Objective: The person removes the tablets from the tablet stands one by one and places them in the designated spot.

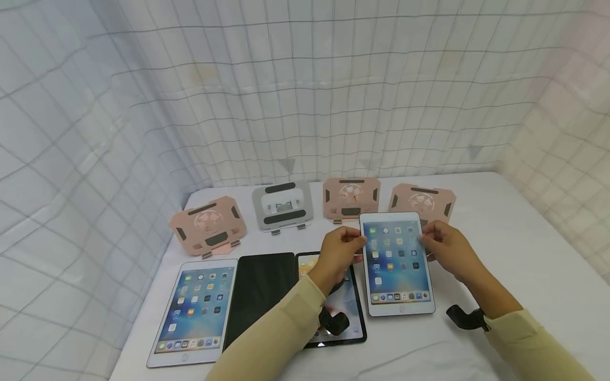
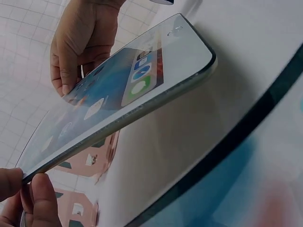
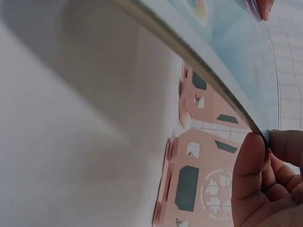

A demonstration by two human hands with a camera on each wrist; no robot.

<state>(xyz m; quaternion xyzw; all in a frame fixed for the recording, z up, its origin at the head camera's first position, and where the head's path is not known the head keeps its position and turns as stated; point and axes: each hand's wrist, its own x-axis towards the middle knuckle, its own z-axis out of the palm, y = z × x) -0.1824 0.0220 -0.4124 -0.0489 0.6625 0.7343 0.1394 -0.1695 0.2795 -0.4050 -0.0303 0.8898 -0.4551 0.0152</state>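
A white tablet (image 1: pixel 399 264) with a lit home screen is held up off the table, tilted, between both hands. My left hand (image 1: pixel 339 252) pinches its left edge near the top, thumb on the front. The right hand (image 1: pixel 449 247) pinches the opposite edge the same way. In the left wrist view the tablet's side edge (image 2: pixel 137 109) stands over the white surface, its lower end raised. From the right wrist, thumb and fingers (image 3: pixel 251 175) grip the edge. Beneath the left forearm lies a black-framed tablet (image 1: pixel 350 307) with its screen lit, partly hidden by that arm.
Left of it lie a dark-screened tablet (image 1: pixel 262 286) and another white tablet (image 1: pixel 197 307), side by side. Behind them stand a pink tablet stand (image 1: pixel 224 217), a grey stand (image 1: pixel 282 207) and two more pink stands. A checked cloth (image 1: pixel 333 106) hangs behind the white table (image 1: pixel 495 211).
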